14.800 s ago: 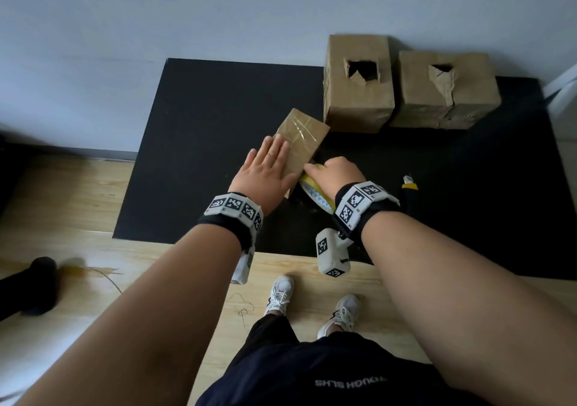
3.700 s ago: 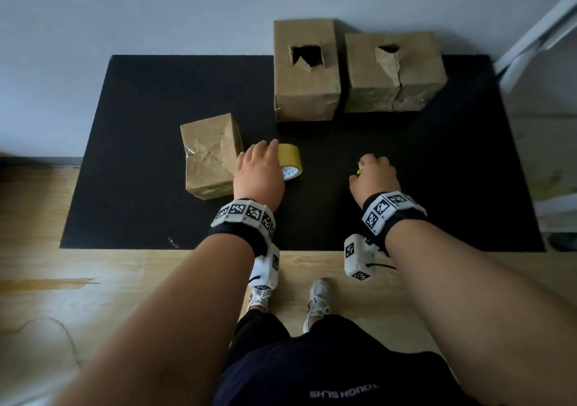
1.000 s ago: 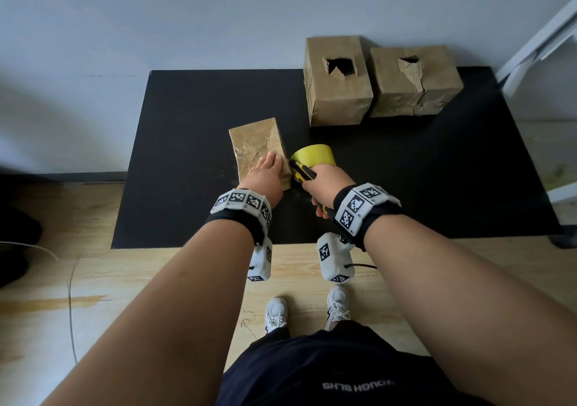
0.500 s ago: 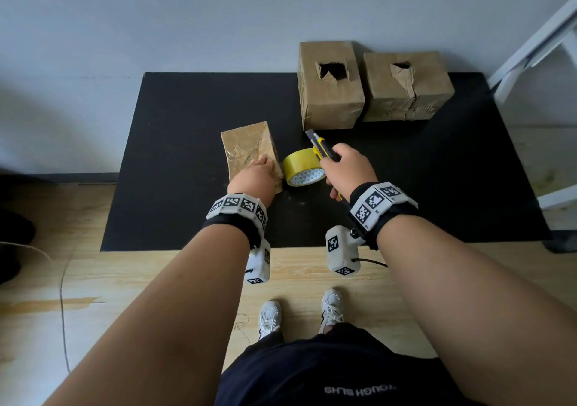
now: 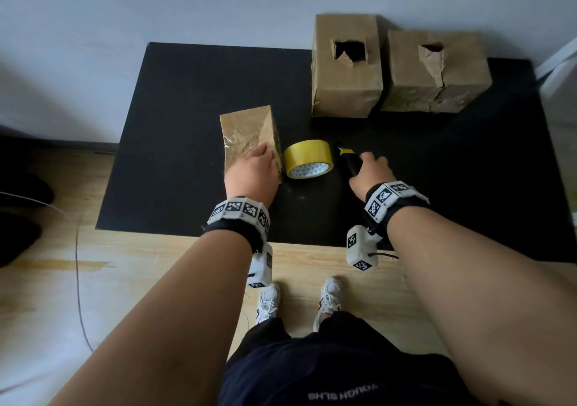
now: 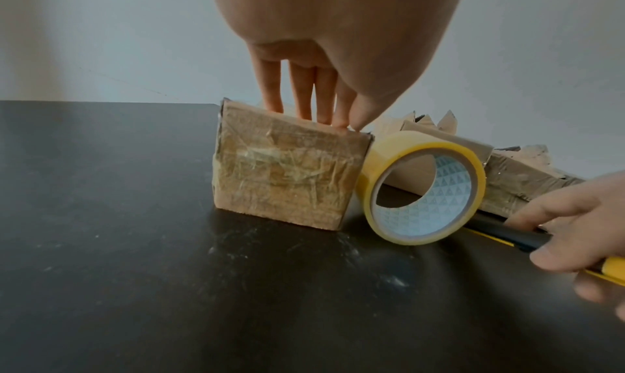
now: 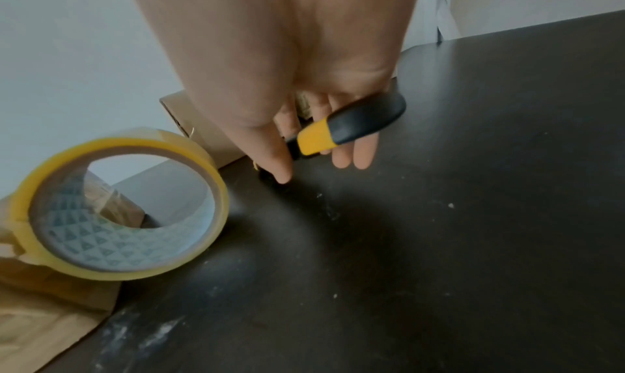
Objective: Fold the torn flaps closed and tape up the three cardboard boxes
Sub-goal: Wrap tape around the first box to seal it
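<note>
One box down by the look of it, two to go: on the black mat (image 5: 187,99) the two boxes at the far edge are both open at the top, so I judge the job roughly a third done. The right-hand far box (image 5: 437,74) sits nearest the far right corner, its torn flap hanging crumpled over a small hole and a split running down its front face. The left-hand far box (image 5: 345,71) stands touching it, taller, with a ragged dark hole gaping in its top. Nearer the middle of the mat is the small box (image 5: 249,137), its faces glossy and wrinkled with clear tape, no hole showing. My left hand (image 5: 253,171) rests on its top, fingers (image 6: 304,95) straight and close together, tips pressing down near the near edge, gripping nothing. Just beside that box, seemingly leaning on it, the yellow tape roll (image 5: 307,159) stands on its rim, nobody holding it. To its right my right hand (image 5: 371,174) sits low over the mat with the black and yellow utility knife (image 7: 345,122); thumb and fingers are loosely curled round the handle, tip pointing toward the far boxes. Whether the blade is out I cannot tell.
</note>
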`<state>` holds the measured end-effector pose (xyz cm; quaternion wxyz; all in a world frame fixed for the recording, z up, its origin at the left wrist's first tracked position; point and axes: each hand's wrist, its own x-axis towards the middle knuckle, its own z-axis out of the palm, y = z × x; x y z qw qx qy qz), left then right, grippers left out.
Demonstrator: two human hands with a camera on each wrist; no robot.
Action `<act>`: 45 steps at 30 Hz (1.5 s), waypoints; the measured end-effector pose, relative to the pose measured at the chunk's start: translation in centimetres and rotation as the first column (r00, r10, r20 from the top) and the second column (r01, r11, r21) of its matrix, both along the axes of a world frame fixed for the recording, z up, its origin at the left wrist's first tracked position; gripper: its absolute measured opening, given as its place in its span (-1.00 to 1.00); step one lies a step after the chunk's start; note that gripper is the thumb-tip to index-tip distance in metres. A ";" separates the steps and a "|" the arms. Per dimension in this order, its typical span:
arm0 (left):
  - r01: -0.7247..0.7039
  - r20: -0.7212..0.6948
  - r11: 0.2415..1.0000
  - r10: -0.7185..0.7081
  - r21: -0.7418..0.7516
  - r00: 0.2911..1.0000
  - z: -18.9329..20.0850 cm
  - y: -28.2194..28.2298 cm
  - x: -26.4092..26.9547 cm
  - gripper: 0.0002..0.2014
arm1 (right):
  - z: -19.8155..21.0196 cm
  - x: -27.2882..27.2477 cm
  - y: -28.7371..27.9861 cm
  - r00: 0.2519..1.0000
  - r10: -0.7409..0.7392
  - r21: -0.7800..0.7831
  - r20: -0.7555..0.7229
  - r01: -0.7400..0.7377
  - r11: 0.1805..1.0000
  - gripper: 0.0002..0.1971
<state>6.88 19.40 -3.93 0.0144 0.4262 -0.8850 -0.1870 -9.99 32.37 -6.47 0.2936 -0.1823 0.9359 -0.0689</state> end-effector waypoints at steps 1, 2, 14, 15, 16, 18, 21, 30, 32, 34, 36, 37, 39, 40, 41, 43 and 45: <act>-0.010 -0.008 1.000 0.010 -0.007 1.000 -0.1 0.0 -0.1 -0.64 | -0.2 -0.1 -0.1 1.000 0.019 0.005 0.001 -0.019 1.000 -0.42; -0.019 -0.013 1.000 0.019 -0.013 1.000 -0.1 0.0 -0.1 -0.65 | -0.3 -0.2 -0.2 0.999 0.033 0.012 0.001 -0.033 0.999 -0.41; -0.038 0.074 0.999 0.041 -0.037 0.996 -0.3 0.0 -0.7 -0.63 | 3.9 0.6 -6.1 0.935 0.347 -0.386 0.075 -0.294 0.874 -0.57; -0.032 0.072 0.999 0.035 -0.036 0.997 -0.2 0.0 -0.6 -0.64 | 3.9 0.8 -6.1 0.918 0.387 -0.341 0.083 -0.339 0.877 -0.54; -0.032 0.062 0.999 0.034 -0.033 0.997 -0.1 -0.1 -0.6 -0.67 | 3.7 0.8 -6.0 0.904 0.420 -0.295 0.082 -0.380 0.877 -0.54; -0.046 0.010 0.999 0.046 -0.012 0.999 -0.2 -0.2 -0.3 -0.72 | 3.4 0.8 -5.7 0.884 0.460 -0.246 0.088 -0.428 0.870 -0.61; -0.058 -0.016 0.998 0.059 0.006 0.998 -0.6 -0.3 0.0 -0.75 | 3.4 0.9 -5.4 0.871 0.476 -0.255 0.122 -0.436 0.863 -0.68; -0.001 0.072 0.999 0.004 -0.032 0.997 -0.5 -0.8 -0.7 -0.66 | 3.8 2.2 -5.1 0.823 0.568 -0.241 0.000 -0.551 0.799 -0.75; 0.019 0.070 1.000 -0.018 -0.019 0.997 -0.6 -1.1 -0.8 -0.65 | 3.8 2.3 -5.0 0.800 0.598 -0.229 -0.046 -0.591 0.773 -0.73; 0.033 0.066 0.999 -0.033 -0.004 0.997 -0.7 -1.2 -0.8 -0.63 | 3.6 2.2 -4.8 0.758 0.636 -0.160 -0.146 -0.652 0.741 -0.70; 0.030 0.068 0.999 -0.031 0.010 0.997 -0.8 -1.2 -0.8 -0.61 | 3.5 1.5 -4.5 0.752 0.622 -0.118 -0.218 -0.653 0.748 -0.68; 0.028 0.068 0.999 -0.029 0.016 0.997 -0.7 -1.2 -0.8 -0.60 | 3.5 1.0 -4.3 0.773 0.594 -0.131 -0.221 -0.627 0.768 -0.71; 0.021 0.059 0.999 -0.023 0.024 0.998 -0.7 -1.0 -0.8 -0.61 | 3.6 0.2 -3.9 0.834 0.520 -0.201 -0.186 -0.551 0.810 -0.80; 0.016 0.048 0.999 -0.018 0.027 0.999 -0.7 -1.0 -0.8 -0.62 | 3.7 0.0 -3.9 0.860 0.482 -0.244 -0.166 -0.509 0.825 -0.84; 0.011 0.038 0.999 -0.012 0.034 0.999 -0.7 -0.9 -0.9 -0.63 | 3.8 -0.1 -3.9 0.883 0.445 -0.286 -0.147 -0.469 0.836 -0.87; 0.001 0.034 0.998 -0.003 0.056 0.999 -0.5 -1.1 -1.1 -0.62 | 4.0 -0.1 -4.0 0.918 0.383 -0.352 -0.099 -0.393 0.850 -0.86; -0.013 0.029 0.997 0.011 0.078 1.000 -0.2 -1.5 -1.3 -0.61 | 4.3 0.1 -4.0 0.938 0.342 -0.388 -0.055 -0.336 0.858 -0.86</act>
